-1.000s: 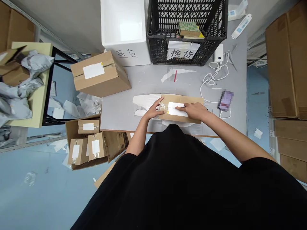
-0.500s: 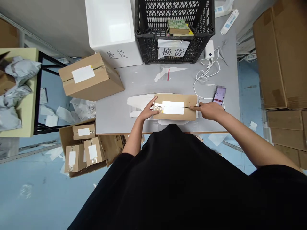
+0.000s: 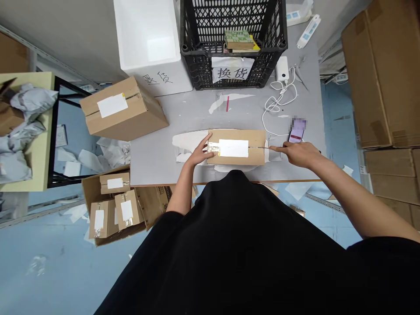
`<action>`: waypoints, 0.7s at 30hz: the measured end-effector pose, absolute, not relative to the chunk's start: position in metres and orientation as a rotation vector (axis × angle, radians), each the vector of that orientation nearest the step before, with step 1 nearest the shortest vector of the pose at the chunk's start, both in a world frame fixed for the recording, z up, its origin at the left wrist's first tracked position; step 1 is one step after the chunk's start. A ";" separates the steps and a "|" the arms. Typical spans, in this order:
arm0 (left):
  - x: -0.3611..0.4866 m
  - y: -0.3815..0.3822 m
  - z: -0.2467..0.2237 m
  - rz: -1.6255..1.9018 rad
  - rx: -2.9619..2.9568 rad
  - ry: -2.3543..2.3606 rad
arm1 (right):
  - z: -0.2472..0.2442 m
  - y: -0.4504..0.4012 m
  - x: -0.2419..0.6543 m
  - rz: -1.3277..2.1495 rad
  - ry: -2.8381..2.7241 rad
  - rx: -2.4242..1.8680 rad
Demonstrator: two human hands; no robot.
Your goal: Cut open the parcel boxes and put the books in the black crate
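A flat brown carton (image 3: 257, 156) with a white label (image 3: 233, 148) and clear tape lies near the table's front edge. My left hand (image 3: 198, 155) rests on its left end, thumb and fingers spread apart. Just off the carton's right end is my right hand (image 3: 298, 154), with its index finger pointing left and the other fingers curled. A thin dark item seems to show at that fingertip, too small to make out. White paper (image 3: 187, 140) lies under the carton. Beyond my right hand is a phone (image 3: 297, 131) with its screen lit.
At the table's back stand a white foam box (image 3: 157, 78) and a black crate (image 3: 236, 52) holding books. A larger carton (image 3: 126, 116) sits back left. White cables (image 3: 274, 105) lie right. A box of small parcels (image 3: 87, 183) is on the floor.
My right hand has moved right, from on top of the carton to just past its right end. My left hand stays on the left end. The whole view has shifted slightly.
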State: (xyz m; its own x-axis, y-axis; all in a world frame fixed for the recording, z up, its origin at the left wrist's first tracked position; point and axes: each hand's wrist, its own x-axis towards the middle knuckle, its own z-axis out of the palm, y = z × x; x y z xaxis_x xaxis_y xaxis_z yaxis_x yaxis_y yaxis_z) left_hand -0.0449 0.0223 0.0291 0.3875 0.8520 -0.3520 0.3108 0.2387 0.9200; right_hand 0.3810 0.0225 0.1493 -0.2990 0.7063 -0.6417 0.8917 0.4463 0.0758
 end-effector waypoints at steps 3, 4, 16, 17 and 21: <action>-0.045 0.022 0.030 0.522 1.329 1.166 | 0.147 0.020 0.383 -0.397 2.114 1.345; -0.045 0.022 0.030 0.522 1.334 1.167 | 0.147 0.018 0.384 -0.398 2.130 1.356; -0.022 0.015 0.038 0.599 1.502 1.417 | 0.098 -0.042 0.398 -1.662 2.004 2.274; -0.017 0.014 0.038 0.593 1.553 1.498 | 0.091 -0.044 0.395 -1.816 1.923 2.332; 0.010 0.010 0.045 0.548 1.805 1.754 | 0.070 -0.042 0.389 -2.230 1.700 2.378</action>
